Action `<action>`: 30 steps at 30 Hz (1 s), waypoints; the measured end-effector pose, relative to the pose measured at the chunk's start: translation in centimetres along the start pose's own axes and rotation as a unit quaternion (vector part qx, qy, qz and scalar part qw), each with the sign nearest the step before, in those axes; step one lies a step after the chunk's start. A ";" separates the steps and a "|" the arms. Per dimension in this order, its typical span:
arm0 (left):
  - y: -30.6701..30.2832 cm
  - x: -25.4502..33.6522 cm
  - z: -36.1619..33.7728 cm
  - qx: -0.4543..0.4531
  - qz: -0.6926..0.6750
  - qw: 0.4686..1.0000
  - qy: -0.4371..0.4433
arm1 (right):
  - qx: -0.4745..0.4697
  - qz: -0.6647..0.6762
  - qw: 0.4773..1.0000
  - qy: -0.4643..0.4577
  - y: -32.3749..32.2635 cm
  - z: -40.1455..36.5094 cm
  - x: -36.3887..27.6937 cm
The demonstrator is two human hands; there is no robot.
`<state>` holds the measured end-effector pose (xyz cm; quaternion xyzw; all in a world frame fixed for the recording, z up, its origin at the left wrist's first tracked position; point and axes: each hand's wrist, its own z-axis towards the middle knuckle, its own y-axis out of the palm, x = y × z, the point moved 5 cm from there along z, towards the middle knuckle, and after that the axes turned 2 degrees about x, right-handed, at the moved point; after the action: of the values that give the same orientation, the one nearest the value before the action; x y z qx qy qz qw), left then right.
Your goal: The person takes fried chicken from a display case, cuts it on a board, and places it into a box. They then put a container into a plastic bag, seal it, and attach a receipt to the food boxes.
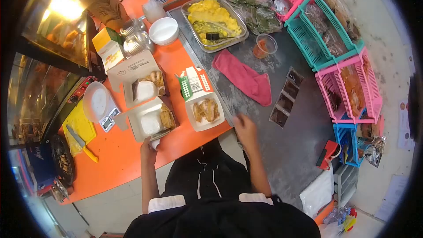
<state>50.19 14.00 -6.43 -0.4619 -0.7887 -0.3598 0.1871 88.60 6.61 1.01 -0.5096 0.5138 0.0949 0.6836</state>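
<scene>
My left hand (148,150) is at the near edge of the orange table, beside the front corner of an open takeaway box (164,132). Its fingers are closed around a small white piece (155,144), perhaps folded paper. That box holds a white rounded portion (151,124) and browned meat (166,117). Behind it stands a similar open box (128,93), with the same kinds of food. A smaller carton (207,127) with sliced fried meat (206,110) sits to the right. My right hand (245,128) hovers near the grey counter's edge, right of this carton; its fingers are blurred.
A knife (81,143) lies on a yellow cutting board (85,125), beside a scale (109,119). On the grey counter (282,154) are a pink cloth (244,77), a strip of dark sachets (286,99) and a tray of yellow food (211,17). Coloured baskets (324,35) line the right.
</scene>
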 end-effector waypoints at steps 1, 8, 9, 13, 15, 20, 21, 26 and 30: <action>0.6 0.3 -0.2 0.002 0.004 1.000 -0.002 | -0.085 -0.011 0.996 0.009 3.1 1.4 -0.9; 0.3 0.0 -0.2 0.064 -0.048 0.996 -0.037 | -0.027 -0.050 0.998 0.039 2.5 -1.7 0.8; 0.8 0.0 -0.2 0.067 -0.072 0.994 -0.047 | -0.005 -0.071 0.990 0.124 0.6 -3.8 2.9; 1.7 0.5 -0.8 0.151 -0.079 0.983 -0.071 | 0.238 -0.166 0.931 0.219 -9.3 -13.4 10.6; 0.5 0.0 -0.1 0.141 -0.090 0.984 -0.064 | 0.284 -0.252 0.898 0.222 -13.7 -17.8 17.0; -0.3 -1.1 0.3 0.127 -0.096 0.983 -0.088 | 0.321 -0.268 0.817 0.396 -19.4 -19.1 17.1; -0.1 -1.3 0.4 0.131 -0.106 0.982 -0.091 | 0.373 -0.357 0.738 0.435 -20.2 -18.0 14.6; 0.9 -0.5 -1.7 0.129 -0.106 0.984 -0.064 | 0.263 -0.136 0.949 0.111 -8.1 -3.1 -3.4; 0.2 -0.4 -2.6 0.130 -0.127 0.981 -0.070 | -0.116 0.100 0.986 -0.068 12.6 4.8 -12.5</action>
<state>50.47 11.92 -4.81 -0.3540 -0.8919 -0.2424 0.1429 77.57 21.20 3.21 -0.5234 0.5006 0.2561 0.6402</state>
